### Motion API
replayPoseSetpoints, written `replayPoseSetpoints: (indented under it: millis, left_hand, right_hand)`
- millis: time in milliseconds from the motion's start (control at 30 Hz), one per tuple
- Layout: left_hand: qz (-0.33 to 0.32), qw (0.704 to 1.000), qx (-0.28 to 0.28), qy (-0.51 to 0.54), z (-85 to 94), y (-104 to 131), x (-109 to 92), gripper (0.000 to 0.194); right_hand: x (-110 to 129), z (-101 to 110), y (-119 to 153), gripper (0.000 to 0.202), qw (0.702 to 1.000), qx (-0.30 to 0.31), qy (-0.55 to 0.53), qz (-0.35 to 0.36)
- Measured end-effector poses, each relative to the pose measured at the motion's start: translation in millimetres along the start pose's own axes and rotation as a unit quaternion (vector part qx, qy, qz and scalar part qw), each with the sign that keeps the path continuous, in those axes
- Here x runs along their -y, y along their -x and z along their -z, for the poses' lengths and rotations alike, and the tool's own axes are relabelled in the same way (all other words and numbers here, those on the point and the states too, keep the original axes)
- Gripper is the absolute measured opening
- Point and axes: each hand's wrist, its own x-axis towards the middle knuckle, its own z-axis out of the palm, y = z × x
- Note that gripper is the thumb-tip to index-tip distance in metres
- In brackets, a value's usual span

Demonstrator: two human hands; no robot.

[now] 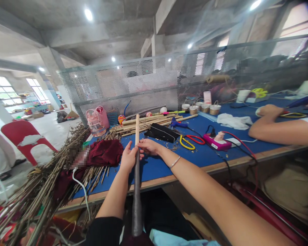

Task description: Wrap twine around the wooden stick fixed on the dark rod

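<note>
A long stick (137, 177) points away from my body, its far end pale bare wood and its near part dark grey, as if wrapped or coated. My left hand (128, 158) grips it from the left, near where pale meets dark. From the other side, my right hand (150, 147), with a bangle at the wrist, has its fingers closed against the stick at the same spot. Left of my hands lies a dark red cloth (105, 153) on the blue table (159, 167). Beyond them rest several pale wooden sticks (146, 122) and a black pouch-like piece (163, 132).
Yellow-and-red-handled scissors (187, 142), a blue glue gun (179, 123) and a magenta power strip (217, 141) with cords lie to the right. Dry stalks (48, 181) overhang the left edge. A pink bottle (96, 123) stands by the mesh screen (128, 89). A co-worker's arm (279, 131) rests at right.
</note>
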Motion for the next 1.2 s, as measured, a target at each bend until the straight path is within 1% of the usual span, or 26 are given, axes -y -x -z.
replayPoseSetpoints:
  millis: [67,167,200,267,367,433,500,600,667,767,833,900,1100,1200]
  left_hand:
    - [0.002,1.0,-0.008,-0.019,2.0,-0.3,1.3,0.063]
    - [-0.01,0.998,-0.038,-0.05,6.9,-0.5,4.5,0.039]
    - [-0.01,0.997,-0.044,-0.058,8.0,-0.5,5.0,0.035]
    - [0.0,0.997,-0.036,-0.063,8.1,-0.1,5.1,0.034]
    - [0.02,0.998,0.001,-0.052,4.2,1.0,3.8,0.038]
    - [0.022,0.999,0.011,-0.048,1.8,2.1,3.3,0.04]
    - [0.009,0.998,0.001,-0.057,1.4,2.9,3.3,0.038]
    - [-0.021,0.996,-0.036,-0.082,4.6,2.5,3.7,0.036]
    - [-0.029,0.994,-0.051,-0.091,6.7,1.3,4.2,0.036]
    - [-0.011,0.996,-0.029,-0.086,6.6,-0.7,5.0,0.034]
    - [0.004,0.997,-0.008,-0.077,5.0,-1.0,5.1,0.038]
    - [0.007,0.997,-0.003,-0.078,3.8,0.0,4.7,0.043]
    - [-0.04,0.989,-0.062,-0.131,5.2,3.1,3.9,0.038]
    - [-0.053,0.985,-0.079,-0.142,6.2,0.7,6.6,0.036]
  right_hand:
    - [-0.5,-0.6,-0.2,0.032,1.0,-0.008,0.011,0.005]
    - [-0.6,-1.9,-0.4,0.031,0.999,-0.03,0.018,0.016]
    - [-0.3,-2.3,-0.3,0.032,0.999,-0.035,0.018,0.019]
    - [0.5,-2.3,0.0,0.032,0.999,-0.037,0.011,0.02]
    - [1.5,-0.9,0.3,0.032,0.999,-0.027,-0.006,0.017]
    - [1.0,0.4,-0.1,0.032,1.0,-0.023,-0.007,0.016]
    - [-0.1,1.1,-0.8,0.032,0.999,-0.026,0.002,0.019]
    - [-1.0,0.9,-1.1,0.03,0.999,-0.033,0.018,0.02]
    - [-0.2,0.5,-0.4,0.03,0.999,-0.033,0.017,0.016]
    - [1.8,0.8,1.3,0.03,1.0,-0.015,0.003,0.013]
    - [2.3,1.5,1.9,0.03,1.0,-0.009,-0.001,0.024]
    - [1.8,2.4,1.8,0.031,0.999,-0.014,0.004,0.039]
    - [-1.0,3.1,-0.4,0.03,0.999,-0.015,0.038,0.032]
    - [0.1,0.9,0.0,0.029,0.999,-0.02,0.039,0.025]
